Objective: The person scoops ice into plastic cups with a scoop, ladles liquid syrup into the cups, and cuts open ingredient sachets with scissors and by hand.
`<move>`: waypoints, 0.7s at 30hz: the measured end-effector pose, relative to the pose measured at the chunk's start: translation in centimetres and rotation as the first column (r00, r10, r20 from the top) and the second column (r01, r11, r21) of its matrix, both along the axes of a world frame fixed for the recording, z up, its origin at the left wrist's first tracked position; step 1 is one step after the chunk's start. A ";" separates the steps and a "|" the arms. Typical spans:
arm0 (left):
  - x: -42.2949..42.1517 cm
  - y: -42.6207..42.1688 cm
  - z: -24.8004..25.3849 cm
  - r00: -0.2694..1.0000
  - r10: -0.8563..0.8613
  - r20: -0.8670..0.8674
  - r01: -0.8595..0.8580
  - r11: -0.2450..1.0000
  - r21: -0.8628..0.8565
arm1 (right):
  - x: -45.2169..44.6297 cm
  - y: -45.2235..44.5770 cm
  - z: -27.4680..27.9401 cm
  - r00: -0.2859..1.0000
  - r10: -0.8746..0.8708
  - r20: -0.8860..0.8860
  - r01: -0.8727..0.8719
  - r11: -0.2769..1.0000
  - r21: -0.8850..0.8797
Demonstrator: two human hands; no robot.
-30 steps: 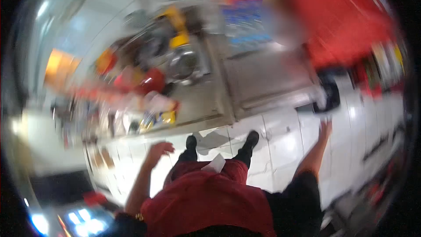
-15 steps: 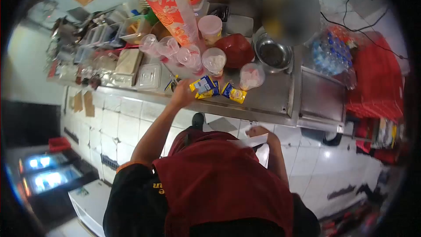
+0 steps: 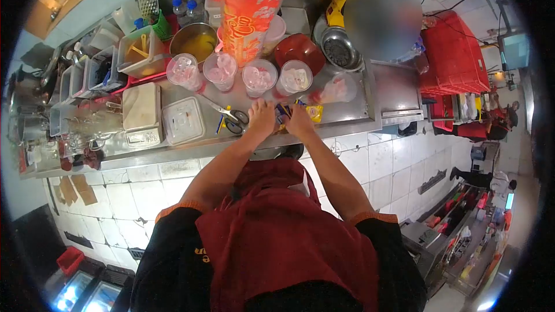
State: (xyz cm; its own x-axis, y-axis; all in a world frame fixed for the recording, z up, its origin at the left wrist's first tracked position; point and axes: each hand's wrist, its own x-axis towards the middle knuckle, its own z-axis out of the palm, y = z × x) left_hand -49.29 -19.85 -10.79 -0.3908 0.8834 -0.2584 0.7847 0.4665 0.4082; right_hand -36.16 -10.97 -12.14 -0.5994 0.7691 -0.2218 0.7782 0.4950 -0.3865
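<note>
My left hand [image 3: 262, 117] lies at the counter's front, its fingers stretched forward beside blue-and-yellow sachets [image 3: 281, 111]. My right hand [image 3: 299, 122] has its fingers closed on a sachet of this kind, partly hidden by the hand. Another yellow sachet [image 3: 315, 112] shows just right of it. Scissors [image 3: 234, 120] lie left of my left hand, by a narrow blue-and-yellow piece [image 3: 222, 121]. Behind the hands stand clear plastic cups with ice and pink contents, among them one at the left [image 3: 184, 69] and one in the middle [image 3: 258, 78].
Behind the cups are an orange-printed plastic bag [image 3: 245, 20], a red bowl [image 3: 299, 53], a metal bowl [image 3: 341, 49] and a pot of yellow liquid [image 3: 196, 43]. A clear lidded container [image 3: 183, 120] sits at left, a red crate [image 3: 454, 55] at right. People are in the far right background.
My right hand has come up from beside my apron, without the white item it held, to the sachets. My left hand has lowered the raised sachet to the counter. The view has shifted.
</note>
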 end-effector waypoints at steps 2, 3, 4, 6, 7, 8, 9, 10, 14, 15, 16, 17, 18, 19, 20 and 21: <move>-0.6 -0.4 -0.6 0.996 -0.090 -0.010 0.091 0.993 0.074 | -0.4 0.8 -0.2 0.998 -0.052 -0.017 0.050 0.993 -0.108; -0.7 -0.4 -1.1 0.985 -0.170 -0.029 0.173 0.974 0.148 | -0.5 0.9 -0.2 0.995 -0.098 -0.033 0.089 0.973 -0.214; -0.9 -0.6 -1.8 0.983 -0.180 -0.024 0.182 0.971 0.154 | -0.4 0.6 -0.2 0.994 -0.108 -0.028 0.100 0.973 -0.208; -1.4 -0.6 -2.6 0.980 -0.201 -0.013 0.193 0.921 0.339 | -0.4 0.3 0.1 0.985 -0.115 -0.130 0.092 0.981 -0.169; -1.6 -0.8 -3.0 0.979 -0.206 -0.008 0.196 0.918 0.346 | -0.3 0.1 0.2 0.985 -0.119 -0.125 0.098 0.982 -0.162; -1.9 -1.0 -2.3 0.966 -0.256 0.041 0.233 0.926 0.298 | -0.2 -0.1 0.1 0.972 -0.155 -0.177 0.125 0.978 -0.170; -2.2 -1.1 -1.7 0.949 -0.302 0.088 0.272 0.929 0.251 | -0.4 -0.1 0.0 0.954 -0.188 -0.232 0.148 0.973 -0.178; -2.3 -1.0 -1.6 0.949 -0.304 0.087 0.273 0.927 0.257 | -0.6 -0.1 -0.1 0.954 -0.188 -0.233 0.150 0.974 -0.172; -1.6 -1.6 -2.2 0.949 -0.298 0.099 0.263 0.927 0.269 | -0.9 -0.7 -0.5 0.992 -0.115 -0.044 0.110 0.989 -0.096; -1.5 -1.7 -2.2 0.960 -0.255 0.115 0.215 0.934 0.284 | -1.1 -0.9 -0.5 0.997 -0.073 -0.021 0.072 0.996 -0.058; -1.6 -1.6 -2.2 0.957 -0.266 0.114 0.225 0.931 0.287 | -1.4 -1.5 -0.5 0.996 -0.084 -0.022 0.082 0.995 -0.055; -1.6 -1.5 -2.1 0.958 -0.269 0.095 0.240 0.940 0.241 | -1.5 -2.0 -0.6 0.995 -0.094 -0.033 0.096 0.994 0.053; -1.6 -1.3 -1.9 0.960 -0.271 0.075 0.252 0.948 0.196 | -1.6 -2.2 -0.6 0.994 -0.102 -0.045 0.108 0.981 0.162; -1.4 -1.1 -2.0 0.957 -0.280 0.074 0.260 0.945 0.200 | -1.6 -2.1 -0.5 0.993 -0.111 -0.046 0.117 0.979 0.165; -1.2 -1.0 -2.2 0.966 -0.249 0.067 0.232 0.953 0.197 | -1.6 -1.9 -0.5 0.988 -0.144 -0.054 0.147 0.987 0.061; -1.1 -0.9 -2.4 0.975 -0.216 0.059 0.201 0.960 0.194 | -1.6 -1.7 -0.5 0.982 -0.176 -0.062 0.174 0.984 -0.045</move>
State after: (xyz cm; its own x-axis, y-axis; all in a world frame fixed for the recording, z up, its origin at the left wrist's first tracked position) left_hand -50.36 -20.73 -13.19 -0.1778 0.9785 -0.1046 0.8186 0.2060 0.5362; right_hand -37.80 -12.68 -12.68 -0.4703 0.8550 -0.2189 0.8241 0.3367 -0.4556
